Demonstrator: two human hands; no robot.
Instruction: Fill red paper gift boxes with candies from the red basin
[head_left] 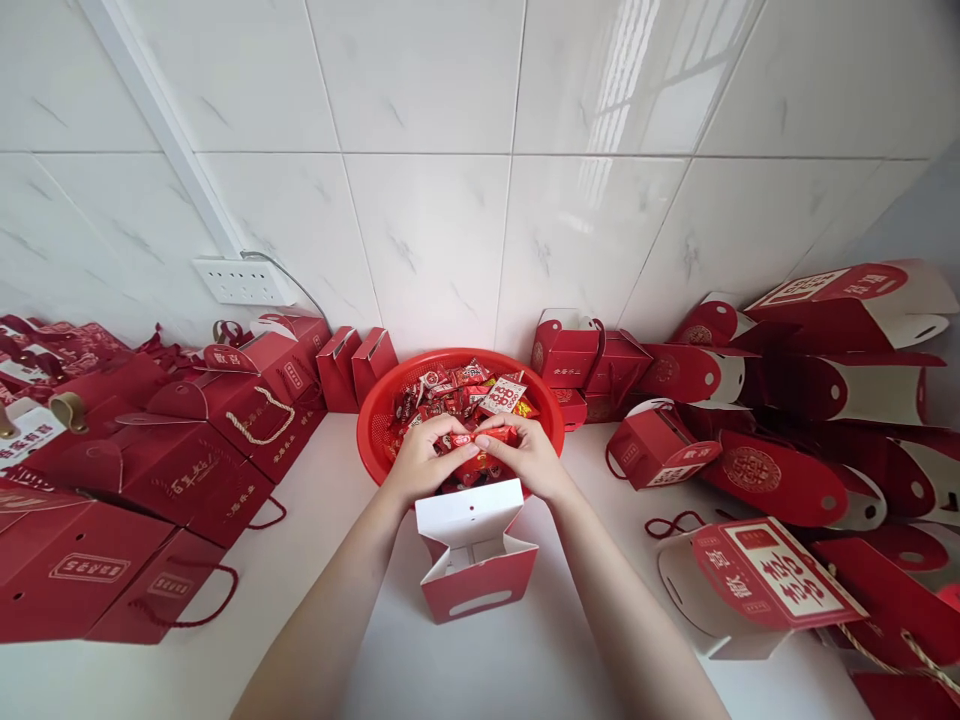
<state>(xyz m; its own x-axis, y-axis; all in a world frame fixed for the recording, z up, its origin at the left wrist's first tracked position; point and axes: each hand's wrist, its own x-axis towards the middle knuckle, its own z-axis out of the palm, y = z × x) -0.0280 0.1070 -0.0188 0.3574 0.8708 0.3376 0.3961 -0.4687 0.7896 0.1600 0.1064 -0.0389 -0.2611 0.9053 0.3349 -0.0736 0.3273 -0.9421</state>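
Since your hands are right over the near side of the red basket [373, 400], that's where the action is: left hand [424, 455] and right hand [525, 450] are pinching one small red packet [466, 441] between them, thumbs toward you, fingers curled behind. Can't make out the far fingertips, so no idea how firm the hold is. Just past your grip there's a heap of wrapped pieces [442, 395] in the basket, with a white-and-red one [504, 396] on top, so I'd say plenty is left there. On your side of the grip, the small red box [484, 578] stands folded into shape, mouth open and white flap up, so forming it looks done and closing it isn't. The packet's not in it yet, it's up between your thumbs. Well off to the left of your grip, a crowd of closed boxes [187, 470] looks finished to me, though I can't see inside any. Off to the right, it's a mixed bunch: loosely folded cartons [772, 480] leaning together, plus an unclosed carton [780, 575] nearer you, so I'd guess that side has the most left.
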